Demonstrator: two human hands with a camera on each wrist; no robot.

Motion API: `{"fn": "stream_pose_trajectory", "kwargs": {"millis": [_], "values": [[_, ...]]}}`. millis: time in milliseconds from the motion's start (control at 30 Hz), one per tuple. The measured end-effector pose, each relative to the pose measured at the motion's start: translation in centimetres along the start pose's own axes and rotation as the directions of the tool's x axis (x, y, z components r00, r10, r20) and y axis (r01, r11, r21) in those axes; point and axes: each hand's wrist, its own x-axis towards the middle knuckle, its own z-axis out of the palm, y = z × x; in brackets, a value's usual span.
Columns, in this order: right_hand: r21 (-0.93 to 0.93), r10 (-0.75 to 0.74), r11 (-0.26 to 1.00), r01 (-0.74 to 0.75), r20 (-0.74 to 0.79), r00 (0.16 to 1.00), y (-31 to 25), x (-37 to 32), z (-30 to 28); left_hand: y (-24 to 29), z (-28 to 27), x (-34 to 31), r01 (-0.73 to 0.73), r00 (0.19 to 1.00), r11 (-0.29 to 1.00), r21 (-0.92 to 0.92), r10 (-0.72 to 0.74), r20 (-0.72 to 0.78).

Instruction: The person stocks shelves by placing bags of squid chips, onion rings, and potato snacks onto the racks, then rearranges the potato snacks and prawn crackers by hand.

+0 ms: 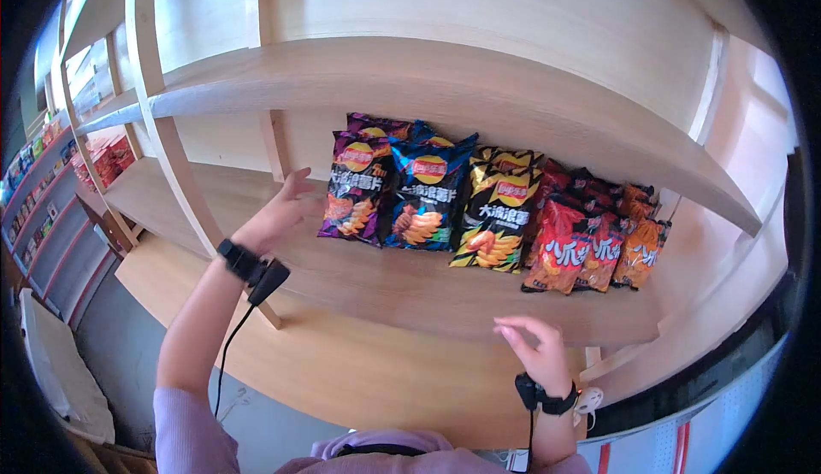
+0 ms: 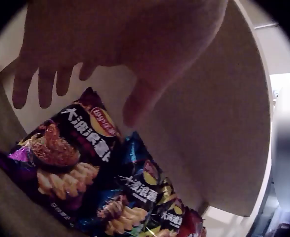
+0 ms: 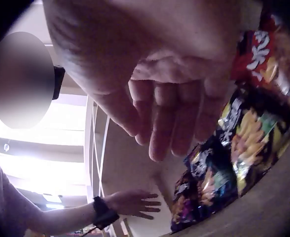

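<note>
My left hand point(image 1: 286, 213) reaches over the shelf beside the purple-black Lay's chip bag point(image 1: 355, 188), its fingers spread with nothing in them. In the left wrist view the same purple bag point(image 2: 68, 163) lies below the fingers, apart from the thumb. My right hand point(image 1: 540, 356) hovers in front of the shelf edge, fingers loosely bent and holding nothing. Right of the purple bag stand a blue-black chip bag point(image 1: 428, 196) and a yellow-black one point(image 1: 498, 213). Red snack bags point(image 1: 560, 247) and an orange bag point(image 1: 641, 252) stand farther right, nearest the right hand.
More bags stand behind the front row. An upper shelf board point(image 1: 410, 76) overhangs them, and a wooden post point(image 1: 184, 175) rises near the left forearm. A lower ledge point(image 1: 359, 367) juts out in front. Racks of packets point(image 1: 47, 192) stand at the far left.
</note>
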Motion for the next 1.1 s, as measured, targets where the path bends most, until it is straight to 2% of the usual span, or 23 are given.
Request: {"fn": "stream_pose_trajectory", "kwargs": {"millis": [100, 133, 200, 233, 267, 300, 333, 400, 433, 467, 533, 567, 600, 667, 700, 733, 800, 833, 900, 933, 1000, 1033, 1100], "values": [[0.131, -0.048, 0.991, 0.034, 0.108, 0.993, -2.2, 2.8, 2.8, -2.0, -0.9, 3.3, 0.040, 0.998, 0.999, 0.011, -0.041, 0.051], [0.126, -0.045, 0.992, 0.033, 0.096, 0.994, -2.7, 3.6, 3.4, -2.4, -0.8, 4.2, 0.082, 0.995, 0.997, 0.012, -0.083, 0.056], [0.080, -0.083, 0.995, 0.067, 0.221, 0.972, -2.8, 5.1, 4.6, -3.4, -0.6, 6.1, 0.093, 0.992, 0.996, 0.011, -0.093, 0.079], [0.077, -0.074, 0.995, 0.060, 0.207, 0.975, -2.5, 5.7, 5.7, -3.5, -0.4, 6.7, 0.093, 0.991, 0.993, 0.073, -0.099, 0.087], [0.228, -0.018, 0.974, -0.010, 0.120, 0.993, -1.9, 6.3, 7.0, -3.8, -0.2, 7.1, 0.093, 0.990, 0.986, 0.135, -0.106, 0.096], [0.377, 0.051, 0.924, -0.061, 0.037, 0.998, -1.6, 6.6, 8.1, -3.8, -0.1, 7.0, 0.066, 0.984, 0.993, 0.098, -0.081, 0.156], [0.373, 0.064, 0.925, -0.067, 0.021, 0.998, -1.5, 7.2, 8.9, -3.7, -0.1, 7.2, 0.061, 0.981, 0.993, 0.102, -0.079, 0.176], [0.463, 0.265, 0.845, -0.269, 0.074, 0.961, -1.3, 8.8, 9.8, -2.2, -0.1, 6.8, 0.080, 0.936, 0.992, 0.099, -0.109, 0.336], [0.457, 0.278, 0.846, -0.272, 0.058, 0.959, -0.5, 9.7, 10.3, -4.2, 0.2, 8.9, 0.067, 0.975, 0.975, 0.213, -0.110, 0.194], [0.427, 0.266, 0.868, -0.255, 0.034, 0.963, 0.5, 10.8, 10.9, -4.1, 0.1, 9.2, 0.060, 0.971, 0.976, 0.210, -0.105, 0.213], [0.392, 0.260, 0.888, -0.240, 0.001, 0.966, 0.6, 12.5, 11.7, -3.5, -0.2, 9.8, 0.015, 0.906, 0.971, 0.239, -0.115, 0.409], [0.344, 0.317, 0.893, -0.290, -0.024, 0.948, 0.2, 13.3, 12.0, -4.4, 0.1, 10.1, 0.019, 0.948, 0.973, 0.230, -0.091, 0.306], [0.299, 0.370, 0.892, -0.339, -0.052, 0.928, 0.0, 14.2, 12.4, -4.8, 0.0, 10.7, 0.011, 0.946, 0.973, 0.230, -0.084, 0.312], [0.336, 0.411, 0.868, -0.365, -0.076, 0.908, 0.4, 15.7, 13.2, -4.9, -0.4, 11.3, 0.021, 0.951, 0.956, 0.292, -0.109, 0.288], [0.331, 0.396, 0.874, -0.356, -0.061, 0.916, 0.4, 16.2, 13.3, -4.3, -0.3, 10.4, 0.009, 0.973, 0.968, 0.252, -0.066, 0.220], [0.324, 0.382, 0.880, -0.348, -0.044, 0.923, 0.5, 16.6, 13.5, -4.8, -0.3, 10.8, 0.006, 0.973, 0.969, 0.248, -0.063, 0.223], [0.334, 0.366, 0.889, -0.313, -0.106, 0.925, 2.4, 17.5, 14.1, -6.2, -0.4, 11.9, -0.181, 0.936, 0.982, -0.059, 0.191, 0.297], [0.378, 0.360, 0.875, -0.303, -0.087, 0.929, 3.6, 18.1, 14.1, -6.4, -0.4, 12.2, -0.184, 0.935, 0.981, -0.060, 0.194, 0.297], [0.436, 0.388, 0.842, -0.319, -0.078, 0.918, 2.6, 18.5, 13.7, -6.4, -0.6, 12.5, -0.267, 0.928, 0.955, -0.129, 0.291, 0.232], [0.435, 0.386, 0.843, -0.316, -0.082, 0.919, 2.1, 18.5, 13.7, -6.3, -0.6, 12.7, -0.271, 0.927, 0.954, -0.129, 0.295, 0.233], [0.482, 0.331, 0.838, -0.256, -0.077, 0.940, 1.3, 18.4, 14.1, -5.8, -0.5, 13.0, -0.307, 0.886, 0.929, -0.207, 0.358, 0.295], [0.473, 0.354, 0.845, -0.250, -0.144, 0.924, 3.5, 19.2, 14.8, -5.5, -0.5, 13.1, -0.265, 0.892, 0.946, -0.187, 0.314, 0.325], [0.457, 0.353, 0.854, -0.247, -0.161, 0.922, 3.9, 19.3, 15.0, -5.5, -0.3, 13.7, -0.255, 0.880, 0.936, -0.245, 0.329, 0.343]]}}
